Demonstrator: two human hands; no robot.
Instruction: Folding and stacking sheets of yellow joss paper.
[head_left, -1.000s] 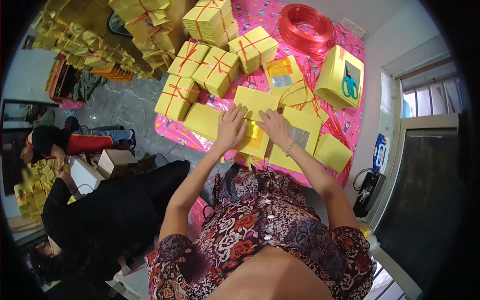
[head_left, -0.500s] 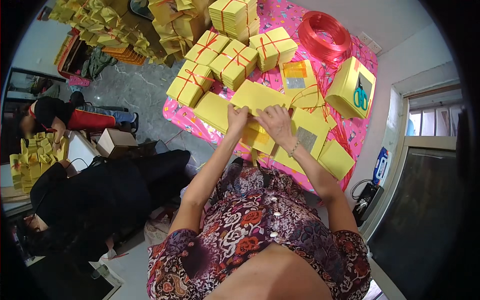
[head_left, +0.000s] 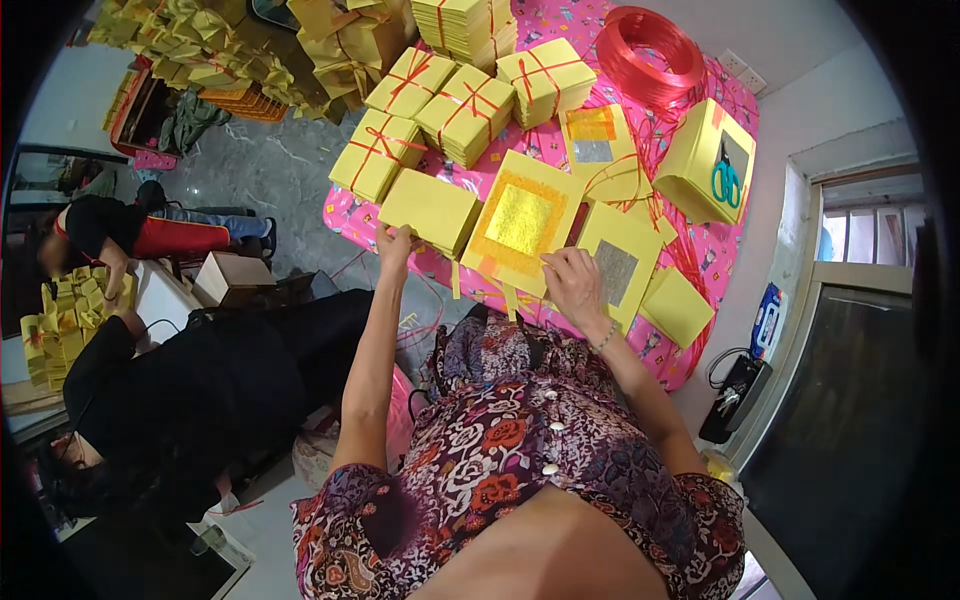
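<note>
At the near left corner of a folded yellow paper stack (head_left: 430, 205), my left hand (head_left: 394, 246) has its fingers closed on the edge. To the right of that stack, a yellow paper sheet with a gold foil square (head_left: 520, 220) lies face up inside an orange patterned border. My right hand (head_left: 576, 288) is at this sheet's right edge, fingers curled together; what they hold, if anything, is hidden. Beside that hand lies yellow paper with a grey square (head_left: 614, 268). A smaller yellow piece (head_left: 676, 315) is farther right.
Yellow bundles tied with red ribbon (head_left: 466, 115) stand at the back of the pink tablecloth (head_left: 345, 215). A red ribbon coil (head_left: 650, 60) and teal scissors (head_left: 726, 180) on a yellow paper block (head_left: 690, 160) are at right. Two people sit at left, one in black (head_left: 230, 360).
My hands have moved apart, the left toward the left and nearer me. The folded yellow paper between them is gone from view there, and the gold foil sheet now shows face up.
</note>
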